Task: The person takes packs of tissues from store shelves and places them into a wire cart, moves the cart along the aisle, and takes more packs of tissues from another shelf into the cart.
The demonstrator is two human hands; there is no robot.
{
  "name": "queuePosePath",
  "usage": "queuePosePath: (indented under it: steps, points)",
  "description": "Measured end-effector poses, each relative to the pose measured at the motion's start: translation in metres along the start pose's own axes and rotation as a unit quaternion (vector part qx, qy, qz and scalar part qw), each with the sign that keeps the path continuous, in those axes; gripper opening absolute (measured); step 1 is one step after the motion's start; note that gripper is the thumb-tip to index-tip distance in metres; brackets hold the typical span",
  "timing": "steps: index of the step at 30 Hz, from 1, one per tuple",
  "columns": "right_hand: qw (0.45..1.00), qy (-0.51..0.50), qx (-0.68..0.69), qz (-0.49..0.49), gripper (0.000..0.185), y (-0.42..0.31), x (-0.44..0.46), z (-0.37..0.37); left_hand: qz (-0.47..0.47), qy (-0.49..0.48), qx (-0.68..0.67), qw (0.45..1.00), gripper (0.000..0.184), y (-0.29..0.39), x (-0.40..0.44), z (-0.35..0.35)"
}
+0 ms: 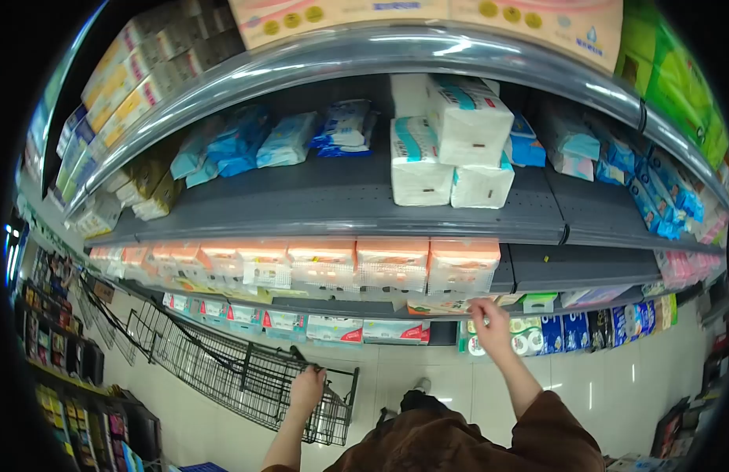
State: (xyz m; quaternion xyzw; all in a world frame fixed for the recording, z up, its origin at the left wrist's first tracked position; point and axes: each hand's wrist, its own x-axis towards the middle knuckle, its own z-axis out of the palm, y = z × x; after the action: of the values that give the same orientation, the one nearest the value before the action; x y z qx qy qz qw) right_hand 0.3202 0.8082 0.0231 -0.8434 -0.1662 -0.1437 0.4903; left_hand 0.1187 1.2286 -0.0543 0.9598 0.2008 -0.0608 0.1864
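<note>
gripping cart (246, 370), left of the hands (308, 387); right (489, 321) by shelf (349, 206), closure unclear; white packs' (472, 130) lettering illegible

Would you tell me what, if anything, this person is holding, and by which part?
The left hand holds the wire cart by its near end. Whether the right hand, by the lower shelf, holds anything cannot be told.

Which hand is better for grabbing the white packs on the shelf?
Probably the right hand: it's closer to the white packs on the shelf. The left hand is farther away, at the cart.
</note>
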Motion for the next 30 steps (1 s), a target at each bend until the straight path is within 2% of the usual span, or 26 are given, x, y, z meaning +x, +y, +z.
queuePosePath:
  steps: [2,4,6,8,10,14,17,21,24,30]
  points:
    - [0.997,-0.064,0.04,0.035,0.015,-0.003,-0.02,0.018,0.016,0.003,0.001,1.0,0.042,0.026,-0.004,0.013]
    - [0.98,-0.121,0.098,0.127,0.016,-0.001,-0.052,0.038,0.001,0.019,0.005,1.0,0.041,0.051,-0.006,0.026]
    - [0.975,-0.173,0.082,0.11,0.018,-0.013,-0.086,0.046,-0.012,0.027,-0.011,1.0,0.04,0.081,-0.011,0.019]
    - [0.961,-0.217,0.088,0.15,0.019,-0.009,-0.138,0.057,-0.007,0.042,-0.021,0.999,0.039,0.093,-0.011,0.033]
    - [0.95,-0.266,0.071,0.149,0.02,-0.029,-0.177,0.052,-0.016,0.054,-0.05,0.997,0.039,0.115,-0.001,0.039]
    - [0.919,-0.363,0.044,0.147,0.021,-0.06,-0.205,0.042,-0.038,0.083,-0.054,0.994,0.041,0.13,0.024,0.04]
    - [0.944,-0.315,0.044,0.083,0.02,-0.052,-0.179,0.048,-0.044,0.098,-0.087,0.99,0.044,0.128,0.038,0.045]
    - [0.97,-0.243,0.024,-0.002,0.019,-0.056,-0.092,0.036,-0.02,0.111,-0.074,0.991,0.053,0.114,0.049,0.067]
    - [0.976,-0.219,-0.002,0.004,0.019,-0.058,-0.052,0.021,-0.039,0.101,-0.079,0.991,0.058,0.117,0.052,0.06]
    - [0.961,-0.233,0.137,0.06,0.018,-0.032,-0.042,0.016,-0.068,0.121,-0.007,0.99,0.058,0.146,0.06,0.039]
